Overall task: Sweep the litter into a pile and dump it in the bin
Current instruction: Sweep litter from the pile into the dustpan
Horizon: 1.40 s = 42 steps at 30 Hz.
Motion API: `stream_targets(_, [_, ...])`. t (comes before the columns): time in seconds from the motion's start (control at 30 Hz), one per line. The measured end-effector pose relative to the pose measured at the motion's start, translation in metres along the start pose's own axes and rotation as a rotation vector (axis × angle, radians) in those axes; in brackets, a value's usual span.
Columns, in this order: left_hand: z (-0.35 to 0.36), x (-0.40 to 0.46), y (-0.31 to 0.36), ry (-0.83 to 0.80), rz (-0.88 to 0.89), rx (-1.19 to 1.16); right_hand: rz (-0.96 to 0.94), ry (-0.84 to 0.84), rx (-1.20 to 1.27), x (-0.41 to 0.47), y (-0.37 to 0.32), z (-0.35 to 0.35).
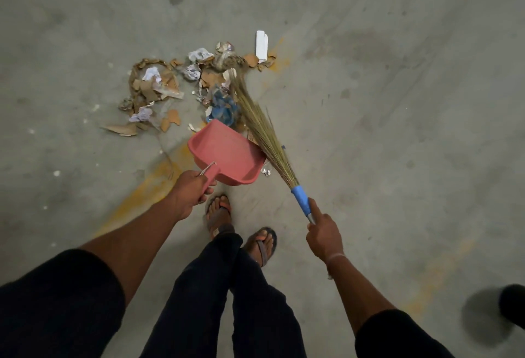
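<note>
The litter (181, 84), judged light and loose, lies just beyond the dustpan (227, 153), whose handle is gripped by the left hand (189, 190); the broom (264, 130) is clasped by the right hand (322, 232).

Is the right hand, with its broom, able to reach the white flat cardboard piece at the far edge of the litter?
Probably yes: the right hand holds the grass broom, its tip near the white flat cardboard piece, nothing between.

Litter (176, 84) loosely piled on floor; grass broom (257, 119) tips in it; pink dustpan (227, 153) just beside.
</note>
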<state>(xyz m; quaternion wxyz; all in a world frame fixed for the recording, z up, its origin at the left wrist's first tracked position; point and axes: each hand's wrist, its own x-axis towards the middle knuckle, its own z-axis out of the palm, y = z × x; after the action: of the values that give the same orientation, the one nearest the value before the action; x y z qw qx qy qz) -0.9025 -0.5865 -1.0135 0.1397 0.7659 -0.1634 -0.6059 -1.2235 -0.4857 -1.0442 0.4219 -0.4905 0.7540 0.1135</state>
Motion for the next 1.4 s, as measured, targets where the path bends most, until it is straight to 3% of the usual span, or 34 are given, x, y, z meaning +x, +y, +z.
stream_targets(0.3, [-0.016,-0.012,-0.003,0.108,0.085,-0.112,-0.01,0.17,0.072,-0.002,0.009,-0.018])
stream_targets(0.57, [-0.037,0.036,-0.017,0.149,0.171,-0.075,-0.008,0.268,0.087,0.11,-0.035,-0.046])
stream_targets(0.87, [-0.071,0.124,-0.035,0.192,0.255,0.063,0.126,0.11,-0.023,0.236,-0.109,-0.049])
stream_targets(1.13, [-0.114,0.123,-0.035,0.227,0.246,0.156,-0.002,0.024,-0.073,0.203,-0.134,-0.021])
stream_targets(1.4, [-0.144,0.092,-0.028,0.18,0.227,0.248,-0.082,0.106,-0.069,0.097,-0.116,0.0])
